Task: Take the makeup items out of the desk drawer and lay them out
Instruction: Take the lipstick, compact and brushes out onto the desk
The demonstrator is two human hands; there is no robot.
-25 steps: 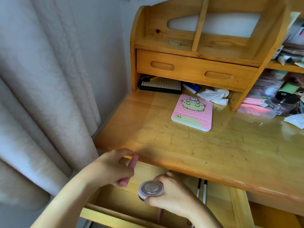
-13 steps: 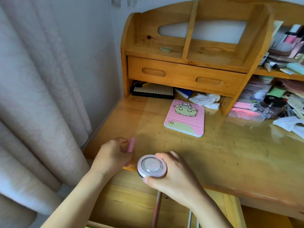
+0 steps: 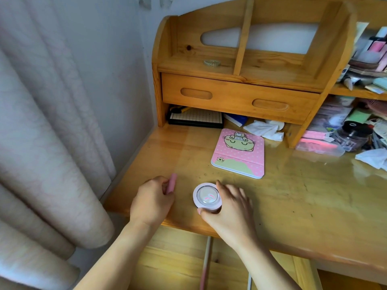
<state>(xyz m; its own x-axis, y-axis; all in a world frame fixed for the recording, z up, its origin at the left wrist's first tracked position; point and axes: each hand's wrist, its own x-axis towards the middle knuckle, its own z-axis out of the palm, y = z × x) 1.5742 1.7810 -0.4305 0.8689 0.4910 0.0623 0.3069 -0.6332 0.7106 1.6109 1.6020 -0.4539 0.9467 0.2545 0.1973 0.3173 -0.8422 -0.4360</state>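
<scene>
My left hand grips a slim pink makeup stick just above the near-left part of the wooden desk top. My right hand holds a round pink compact with a clear lid; it rests on or just above the desk beside the stick. Below the desk edge the drawer stands pulled out. A long pinkish brush or pencil and another thin stick lie inside it.
A pink cartoon notebook lies further back on the desk. A wooden hutch with a closed drawer stands at the rear, with crumpled tissues beneath it. Cluttered shelves and a dark jar fill the right. A curtain hangs at the left.
Both hands have risen out of the drawer and moved forward over the desk top, carrying the pink stick and the compact. The view has tilted up.
</scene>
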